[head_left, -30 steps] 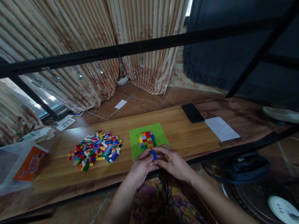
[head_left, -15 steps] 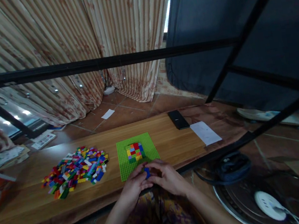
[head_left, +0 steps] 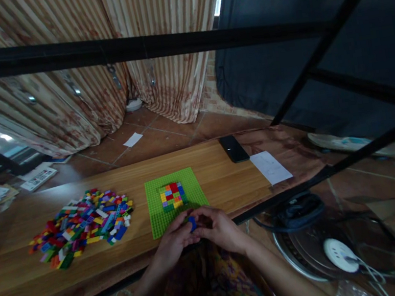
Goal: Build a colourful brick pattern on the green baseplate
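A small blue toy brick [head_left: 192, 223] is held between my two hands, over the near edge of the wooden board. My left hand [head_left: 175, 235] is closed with its fingertips on the brick. From the other side the fingers and thumb of my right hand [head_left: 218, 226] pinch it too; part of the brick is hidden by them. Just beyond my hands lies a green studded baseplate [head_left: 198, 187]. On it stands a block of multicoloured bricks [head_left: 173, 196] in red, yellow, blue, green and white. A heap of loose bricks [head_left: 86, 224] is spread to the left.
Right of the baseplate are a black phone [head_left: 234, 149] and a white sheet of paper [head_left: 270, 166]. A black metal bar [head_left: 130, 47] crosses ahead of me. A white power strip [head_left: 340, 255] lies low at the right. Papers [head_left: 38, 176] lie at the far left.
My view has tilted and shifted, so the board's things appear further left and the black bar higher. Both hands still hold the blue brick in nearly the same place.
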`<move>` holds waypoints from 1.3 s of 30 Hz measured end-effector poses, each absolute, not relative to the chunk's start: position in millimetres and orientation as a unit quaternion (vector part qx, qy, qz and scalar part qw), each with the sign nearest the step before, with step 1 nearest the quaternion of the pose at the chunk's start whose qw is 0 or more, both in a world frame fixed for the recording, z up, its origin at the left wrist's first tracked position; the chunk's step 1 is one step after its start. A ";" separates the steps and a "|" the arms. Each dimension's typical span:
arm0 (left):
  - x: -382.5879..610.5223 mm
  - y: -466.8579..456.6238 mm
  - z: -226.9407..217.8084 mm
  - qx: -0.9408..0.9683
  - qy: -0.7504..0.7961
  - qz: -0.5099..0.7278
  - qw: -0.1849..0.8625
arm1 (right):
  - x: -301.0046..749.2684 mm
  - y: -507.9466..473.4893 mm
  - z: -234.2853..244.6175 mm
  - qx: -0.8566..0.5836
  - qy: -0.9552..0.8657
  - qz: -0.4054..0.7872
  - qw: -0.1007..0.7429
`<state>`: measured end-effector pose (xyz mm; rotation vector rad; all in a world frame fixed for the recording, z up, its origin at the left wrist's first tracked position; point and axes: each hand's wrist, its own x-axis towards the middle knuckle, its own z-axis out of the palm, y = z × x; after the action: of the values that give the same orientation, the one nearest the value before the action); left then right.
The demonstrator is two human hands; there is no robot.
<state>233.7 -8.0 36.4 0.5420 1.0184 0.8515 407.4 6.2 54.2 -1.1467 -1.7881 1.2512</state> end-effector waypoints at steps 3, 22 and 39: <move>234.1 -5.6 38.3 0.241 0.462 0.393 0.758 | 405.4 8.5 52.7 -0.428 -0.639 0.537 0.347; 236.7 1.9 39.5 0.187 0.460 0.409 0.766 | 399.8 17.7 47.8 -0.437 -0.610 0.552 0.363; 216.3 13.9 60.2 0.331 0.594 0.385 0.623 | 407.5 42.8 32.0 -0.524 -0.624 0.427 0.393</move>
<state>216.3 13.9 60.2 0.7612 1.3646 0.8840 407.5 42.8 32.0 -1.3304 -1.5830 1.0842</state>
